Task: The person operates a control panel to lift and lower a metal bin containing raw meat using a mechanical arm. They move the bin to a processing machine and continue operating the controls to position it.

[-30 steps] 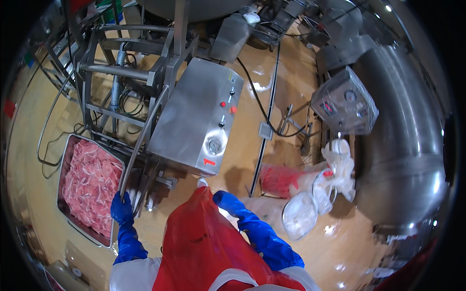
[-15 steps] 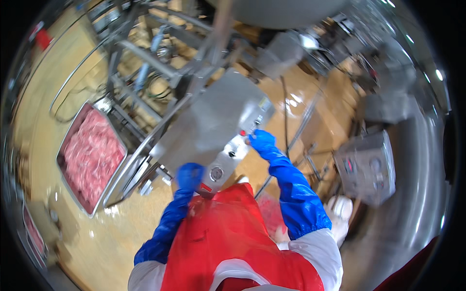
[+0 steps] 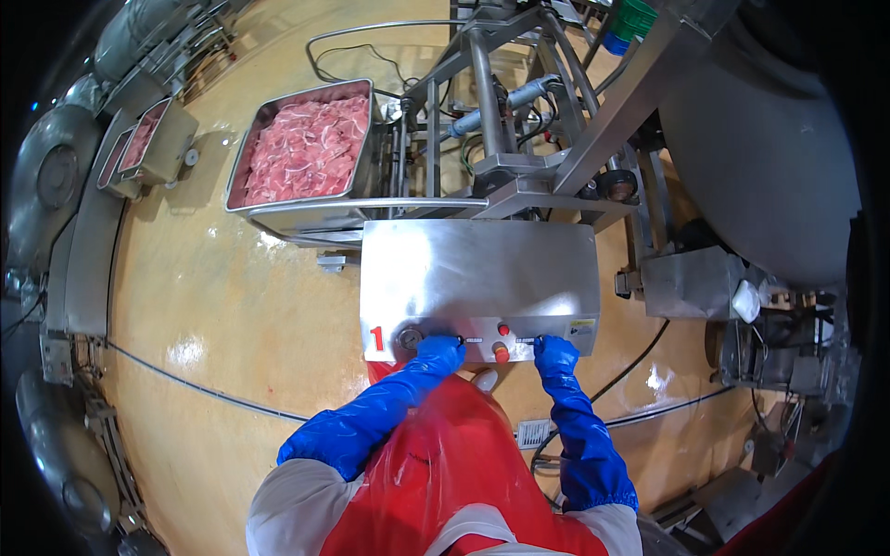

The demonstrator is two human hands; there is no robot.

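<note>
The two dark switches (image 3: 461,340) sit on the front of the control box (image 3: 464,269). Your left hand (image 3: 441,354) has come from the box's corner to one, your right hand (image 3: 556,356) is at the other — so both look attended together. Whether your fingers clamp them, I cannot tell. Beyond the box's far-left corner stands the meat bin (image 3: 243,165).

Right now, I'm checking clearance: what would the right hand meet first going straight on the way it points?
Probably the small dark switch at the right hand, on the steel box; whether they already touch is hard to judge.
</note>
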